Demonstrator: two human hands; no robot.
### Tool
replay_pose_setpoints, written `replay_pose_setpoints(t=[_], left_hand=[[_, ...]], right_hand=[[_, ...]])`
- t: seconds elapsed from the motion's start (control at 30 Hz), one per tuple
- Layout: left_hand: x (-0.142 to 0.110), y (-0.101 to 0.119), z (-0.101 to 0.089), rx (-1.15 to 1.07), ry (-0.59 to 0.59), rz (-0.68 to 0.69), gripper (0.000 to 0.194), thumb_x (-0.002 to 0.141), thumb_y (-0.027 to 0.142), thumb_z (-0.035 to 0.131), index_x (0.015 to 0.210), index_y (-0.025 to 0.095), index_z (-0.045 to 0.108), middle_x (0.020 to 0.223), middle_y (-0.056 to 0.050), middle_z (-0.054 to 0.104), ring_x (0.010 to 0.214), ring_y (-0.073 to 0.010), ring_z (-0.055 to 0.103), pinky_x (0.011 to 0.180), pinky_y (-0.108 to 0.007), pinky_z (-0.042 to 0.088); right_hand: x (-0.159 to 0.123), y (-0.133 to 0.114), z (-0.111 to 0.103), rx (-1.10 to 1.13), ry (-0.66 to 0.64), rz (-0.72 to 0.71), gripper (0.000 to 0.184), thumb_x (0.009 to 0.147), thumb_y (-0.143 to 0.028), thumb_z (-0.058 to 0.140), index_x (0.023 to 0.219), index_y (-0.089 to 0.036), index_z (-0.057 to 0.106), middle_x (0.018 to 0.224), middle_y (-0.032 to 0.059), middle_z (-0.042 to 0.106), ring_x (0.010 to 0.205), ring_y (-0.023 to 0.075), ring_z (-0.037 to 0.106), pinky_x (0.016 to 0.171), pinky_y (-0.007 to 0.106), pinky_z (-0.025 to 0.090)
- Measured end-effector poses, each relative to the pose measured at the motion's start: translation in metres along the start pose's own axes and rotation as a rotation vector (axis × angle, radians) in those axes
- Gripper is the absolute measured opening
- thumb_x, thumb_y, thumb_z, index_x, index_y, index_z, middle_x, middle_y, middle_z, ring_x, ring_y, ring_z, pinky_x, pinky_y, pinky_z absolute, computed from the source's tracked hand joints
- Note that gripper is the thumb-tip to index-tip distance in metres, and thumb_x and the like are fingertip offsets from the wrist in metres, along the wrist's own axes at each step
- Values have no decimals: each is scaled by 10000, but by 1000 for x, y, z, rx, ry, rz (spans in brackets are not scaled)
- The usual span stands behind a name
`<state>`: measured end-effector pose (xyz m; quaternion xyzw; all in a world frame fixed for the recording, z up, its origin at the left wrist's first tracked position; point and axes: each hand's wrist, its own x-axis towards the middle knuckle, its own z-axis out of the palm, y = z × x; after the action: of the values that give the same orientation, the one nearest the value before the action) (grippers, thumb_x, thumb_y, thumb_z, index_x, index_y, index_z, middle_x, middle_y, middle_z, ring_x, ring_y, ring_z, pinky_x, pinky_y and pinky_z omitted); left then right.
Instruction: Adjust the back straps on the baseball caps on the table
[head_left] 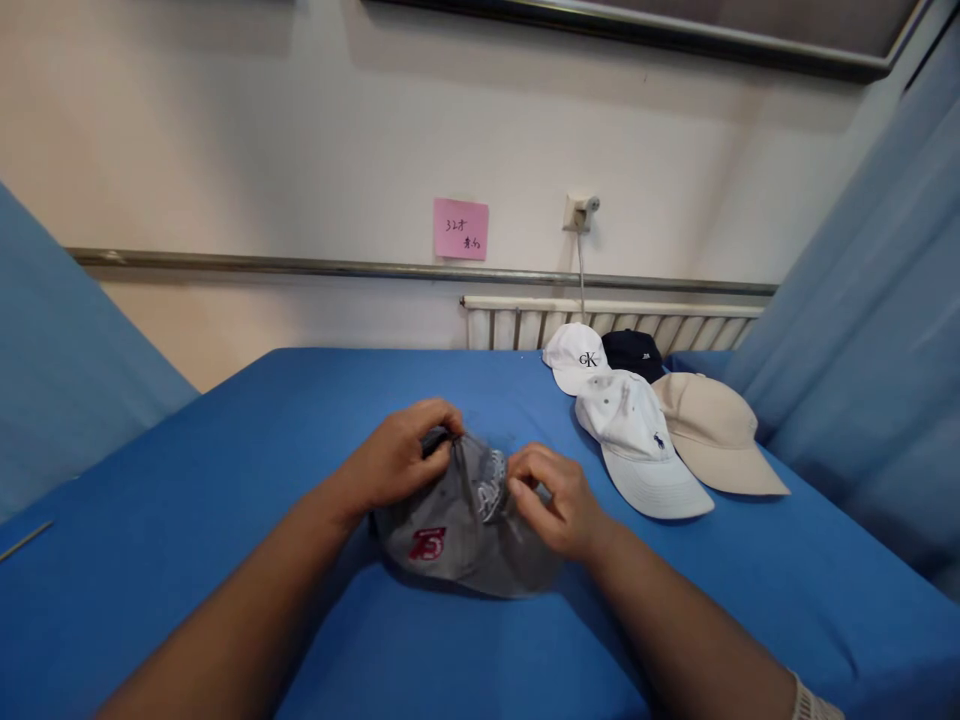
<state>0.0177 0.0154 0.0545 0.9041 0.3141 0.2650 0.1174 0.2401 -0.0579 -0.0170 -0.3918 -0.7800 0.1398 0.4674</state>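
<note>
A grey baseball cap (450,510) with a red patch and pale lettering is between my hands, low over the blue cover. My left hand (409,455) grips it at the upper left, with thumb and fingers pinched on the fabric. On the other side, my right hand (555,500) pinches the cap close to the lettering. Part of the cap's right side lies behind my right fingers, and its edges are slightly blurred.
Right of my hands lie a white cap with a horse logo (634,440), a beige cap (712,430), a white CK cap (576,358) and a dark cap (632,352). A thin stick (26,540) is at far left. Blue curtains (862,330) flank the blue-covered bed (187,480); a radiator (525,325) stands behind.
</note>
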Motion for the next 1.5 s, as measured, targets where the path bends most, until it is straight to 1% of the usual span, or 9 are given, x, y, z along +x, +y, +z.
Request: replay_pose_setpoints(t=[0.1,0.23,0.33,0.5,0.63,0.7,0.9,1.17,1.5], left_hand=[[-10,-11,11,-1,-5,-45,179,779,156,461,901,200,584,935,-28,661,877,-175,613,821,-298,486],[-20,-21,19,-22,82,-79,166,824,196,469,941,205,587,983,-40,669,936,-190,620,866,-322,487],[-24,-25,21,-9,156,-103,161,834,223,479,944,205,596,1000,-48,675,971,-205,619,901,-348,485],[-24,-31,24,46,256,-151,181,813,203,478,944,198,604,1008,-56,672,969,-210,625,907,-361,486],[-25,-38,23,63,283,-204,187,812,211,482,952,199,605,993,-58,676,929,-208,631,887,-360,487],[-26,-39,19,71,285,-230,209,816,236,482,971,199,617,970,-56,682,868,-202,634,829,-343,497],[-30,-29,6,33,83,-278,261,827,382,527,962,193,645,797,-16,681,644,-160,596,603,-266,460],[-28,-24,12,-8,-65,-297,251,795,329,553,995,193,622,749,9,661,664,-156,611,624,-253,468],[-29,-26,12,-56,-99,-274,346,774,287,569,1104,193,612,973,-43,717,816,-190,667,741,-294,518]], right_hand=[[4,21,12,-51,19,134,117,896,-239,529,961,-206,620,975,60,679,938,191,625,856,330,486],[3,44,24,-90,-104,289,353,893,-336,579,1210,-181,591,1219,115,648,1144,245,588,992,400,441],[0,49,25,-128,-172,378,497,892,-439,584,1301,-157,553,1285,154,615,1161,275,588,991,417,440],[-2,40,19,-168,-301,373,459,879,-530,582,1173,-183,646,1063,106,713,910,235,667,771,321,485],[-4,29,22,-191,-400,357,376,887,-557,559,914,-207,696,773,39,717,675,183,637,570,262,396],[-4,24,26,-162,-372,353,333,879,-528,588,910,-212,685,756,24,703,650,167,619,557,254,383],[-3,21,37,-54,-156,360,336,828,-392,693,1095,-197,637,946,39,676,780,161,619,687,274,463],[-2,23,46,20,-187,315,31,824,-220,668,830,-200,646,792,-15,623,676,111,567,617,222,427],[-2,23,48,74,-186,426,73,800,-221,651,747,-201,604,632,-51,596,555,94,509,527,202,368]])
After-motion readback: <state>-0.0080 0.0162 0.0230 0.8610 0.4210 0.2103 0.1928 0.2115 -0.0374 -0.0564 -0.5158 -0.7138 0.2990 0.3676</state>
